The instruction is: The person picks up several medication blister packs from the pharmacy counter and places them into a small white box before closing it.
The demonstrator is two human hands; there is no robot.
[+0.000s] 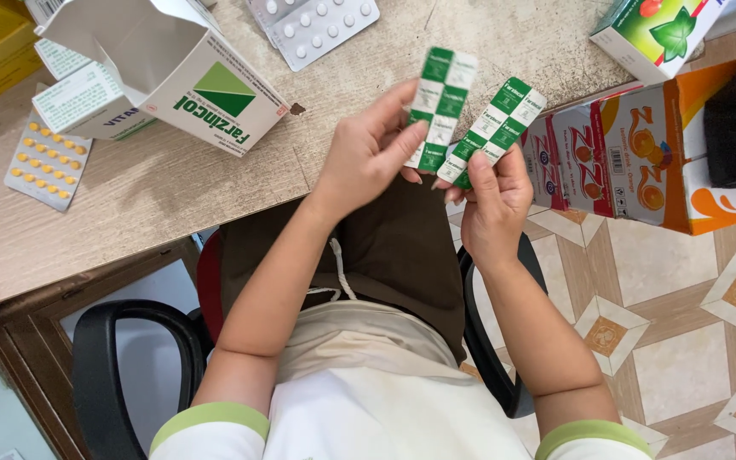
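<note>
Two green-and-white foil blister strips, held side by side above the front edge of the pale wood-grain desk. Left hand pinches the upright strip between thumb and fingers; right hand grips the tilted strip from below. The hands are close, fingertips nearly meeting. Both strips checkered in green and white squares.

On desk, upper left: open white carton with green triangle mark. Beside it, a blister sheet of yellow pills. Top centre: silver sheet of white pills. Right: orange-and-red box with orange fruit pictures; above it a white-and-green box with leaf picture.
</note>
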